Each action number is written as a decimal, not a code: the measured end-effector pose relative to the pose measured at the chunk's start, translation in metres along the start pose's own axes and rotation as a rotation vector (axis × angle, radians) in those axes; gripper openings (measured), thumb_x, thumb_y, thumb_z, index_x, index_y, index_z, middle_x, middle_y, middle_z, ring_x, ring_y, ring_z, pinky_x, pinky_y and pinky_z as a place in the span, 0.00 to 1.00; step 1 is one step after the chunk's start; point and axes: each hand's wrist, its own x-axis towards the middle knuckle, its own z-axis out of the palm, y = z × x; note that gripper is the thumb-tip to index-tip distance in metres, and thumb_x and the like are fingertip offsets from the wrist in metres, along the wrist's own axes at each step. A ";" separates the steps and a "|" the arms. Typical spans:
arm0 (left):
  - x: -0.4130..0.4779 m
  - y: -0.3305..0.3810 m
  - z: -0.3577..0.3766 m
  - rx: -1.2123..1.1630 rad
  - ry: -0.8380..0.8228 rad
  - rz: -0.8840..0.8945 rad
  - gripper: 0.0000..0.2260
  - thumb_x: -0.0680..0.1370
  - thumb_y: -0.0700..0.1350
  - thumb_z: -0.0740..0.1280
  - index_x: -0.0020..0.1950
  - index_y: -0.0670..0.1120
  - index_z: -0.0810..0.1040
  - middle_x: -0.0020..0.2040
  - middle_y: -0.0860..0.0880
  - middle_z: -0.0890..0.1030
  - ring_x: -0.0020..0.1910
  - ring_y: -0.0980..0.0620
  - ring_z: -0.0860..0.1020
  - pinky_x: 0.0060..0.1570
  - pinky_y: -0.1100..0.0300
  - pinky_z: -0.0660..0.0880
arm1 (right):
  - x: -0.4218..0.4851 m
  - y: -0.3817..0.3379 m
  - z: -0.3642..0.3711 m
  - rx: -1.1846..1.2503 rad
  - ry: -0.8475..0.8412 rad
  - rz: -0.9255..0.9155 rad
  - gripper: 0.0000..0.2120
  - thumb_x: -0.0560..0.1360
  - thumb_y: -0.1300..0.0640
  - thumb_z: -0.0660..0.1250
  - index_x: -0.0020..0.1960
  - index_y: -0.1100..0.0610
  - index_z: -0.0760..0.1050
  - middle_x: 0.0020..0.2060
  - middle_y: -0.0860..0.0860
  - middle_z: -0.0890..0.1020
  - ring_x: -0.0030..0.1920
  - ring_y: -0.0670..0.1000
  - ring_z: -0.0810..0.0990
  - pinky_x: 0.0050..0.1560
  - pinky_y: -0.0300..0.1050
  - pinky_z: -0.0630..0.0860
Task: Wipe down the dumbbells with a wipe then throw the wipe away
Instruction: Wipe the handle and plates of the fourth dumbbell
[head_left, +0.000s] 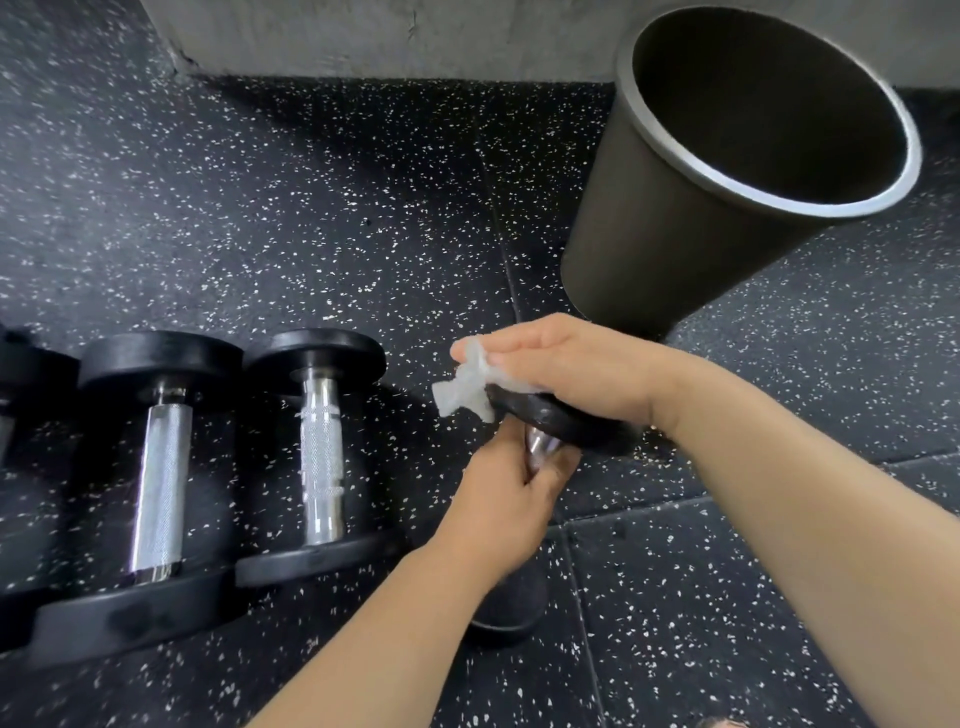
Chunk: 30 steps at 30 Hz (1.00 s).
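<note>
A small black dumbbell (566, 423) stands tilted on the floor at the middle. My left hand (511, 499) grips its chrome handle from below. My right hand (566, 369) lies over the dumbbell's upper head and presses a crumpled white wipe (467, 387) against it; part of the wipe hangs off the left side. The dumbbell's lower head (511, 603) shows under my left forearm. Two more dumbbells lie side by side on the left, a larger one (158, 467) and a smaller one (319, 457), both with chrome handles.
A tall dark round bin (691, 218) with an open top stands at the upper right, just beyond my right hand. Part of another dumbbell (21, 395) shows at the left edge. A grey concrete wall (363, 36) runs along the back of the speckled rubber floor (311, 208).
</note>
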 end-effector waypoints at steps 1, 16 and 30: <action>0.000 0.000 0.000 -0.013 -0.003 -0.005 0.08 0.79 0.50 0.66 0.45 0.56 0.68 0.36 0.60 0.73 0.32 0.67 0.72 0.34 0.73 0.66 | 0.005 0.004 -0.002 0.005 0.017 0.025 0.12 0.79 0.54 0.61 0.55 0.58 0.80 0.46 0.51 0.85 0.44 0.47 0.79 0.53 0.47 0.76; 0.003 -0.003 -0.001 -0.095 -0.012 -0.054 0.06 0.79 0.54 0.66 0.53 0.62 0.70 0.42 0.61 0.78 0.42 0.64 0.75 0.44 0.65 0.69 | -0.034 0.071 -0.029 -0.065 0.843 0.086 0.15 0.73 0.70 0.63 0.45 0.54 0.84 0.40 0.49 0.85 0.34 0.39 0.78 0.33 0.26 0.72; 0.007 -0.002 -0.005 -0.088 0.014 -0.013 0.11 0.79 0.52 0.66 0.58 0.61 0.68 0.45 0.61 0.78 0.42 0.64 0.75 0.42 0.70 0.68 | -0.053 0.032 0.005 0.151 0.338 -0.029 0.15 0.80 0.64 0.60 0.53 0.49 0.82 0.49 0.41 0.82 0.49 0.34 0.78 0.49 0.24 0.70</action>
